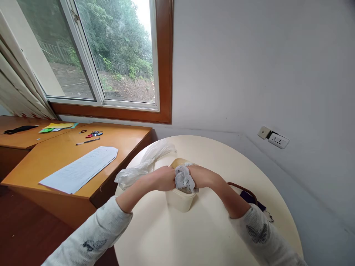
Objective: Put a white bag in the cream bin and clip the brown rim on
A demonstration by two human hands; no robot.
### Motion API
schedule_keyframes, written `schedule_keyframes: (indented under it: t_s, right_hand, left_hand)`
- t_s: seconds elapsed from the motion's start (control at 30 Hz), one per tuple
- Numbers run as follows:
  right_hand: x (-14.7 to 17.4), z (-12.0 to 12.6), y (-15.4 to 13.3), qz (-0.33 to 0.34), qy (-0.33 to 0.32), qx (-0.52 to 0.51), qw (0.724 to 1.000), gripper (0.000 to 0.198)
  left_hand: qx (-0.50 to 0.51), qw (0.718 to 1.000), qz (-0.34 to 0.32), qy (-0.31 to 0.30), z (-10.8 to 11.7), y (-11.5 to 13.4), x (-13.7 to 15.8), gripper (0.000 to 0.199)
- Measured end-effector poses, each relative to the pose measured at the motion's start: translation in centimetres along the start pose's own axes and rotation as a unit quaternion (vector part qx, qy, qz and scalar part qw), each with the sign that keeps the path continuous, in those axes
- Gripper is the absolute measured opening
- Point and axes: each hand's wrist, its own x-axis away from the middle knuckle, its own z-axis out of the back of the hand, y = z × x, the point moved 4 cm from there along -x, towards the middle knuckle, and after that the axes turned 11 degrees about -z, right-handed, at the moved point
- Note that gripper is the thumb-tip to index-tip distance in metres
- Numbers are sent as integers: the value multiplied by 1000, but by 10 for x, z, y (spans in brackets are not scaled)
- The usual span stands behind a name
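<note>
A small cream plastic tub (180, 201) stands in the middle of a round cream table (194, 236). Over its rim, both hands grip a crumpled grey-white cloth (183, 179) between them. My left hand (163, 178) closes on the cloth's left side, my right hand (200, 176) on its right side. A brownish surface shows inside the tub behind the cloth. The part of the cloth inside the fists is hidden.
A crumpled clear plastic bag (144, 164) lies left of the tub. A dark bag with a brown strap (246, 194) sits under my right forearm. Left stands a wooden desk (55, 159) with papers (80, 169), a pen and keys. A wall socket (278, 140) is at right.
</note>
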Motion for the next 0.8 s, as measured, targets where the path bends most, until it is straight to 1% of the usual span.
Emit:
schedule_keyframes:
  t_s: [0.1,0.2,0.27,0.33,0.4,0.43,0.5,0.53,0.6,0.67,0.7,0.73,0.77,0.8]
  right_hand:
    - [-5,-3,2,20,-20,22,999,15]
    - [-3,5,8,41,-36,22,998,13]
    - [1,18,13,69,-26,-19,997,11]
    - [6,35,20,104,14,-101,989,8]
    - [10,53,29,113,84,-201,969,5]
    - [12,61,34,100,114,-249,956,10]
    - [15,74,42,59,154,-347,923,23]
    - [17,79,44,43,161,-392,905,28]
    - [22,87,43,39,159,-466,870,35]
    - [27,94,36,65,149,-507,846,36]
    - [28,96,32,82,134,-522,839,35]
    - [29,97,27,100,113,-534,832,34]
    - [29,97,24,115,90,-546,825,33]
    - [28,97,21,127,69,-557,818,30]
  left_hand:
    - [-19,999,25,-11,-4,-3,0,20]
    - [-35,998,43,-17,-6,2,-1,12]
    - [-45,997,54,-17,-9,11,-2,7]
    - [-55,996,64,-17,-15,21,-3,15]
    - [-62,996,64,-19,-21,31,-6,31]
    - [-61,996,59,-16,-24,36,-7,36]
    - [-53,998,44,13,-25,41,-11,38]
    - [-45,997,41,46,-22,43,-12,36]
    - [-23,989,43,140,-11,44,-15,29]
    - [4,974,50,221,3,44,-17,30]
    - [19,969,51,240,9,44,-20,35]
    - [34,969,48,239,13,44,-24,40]
    - [49,973,46,221,15,44,-28,39]
    - [68,977,44,197,16,43,-33,35]
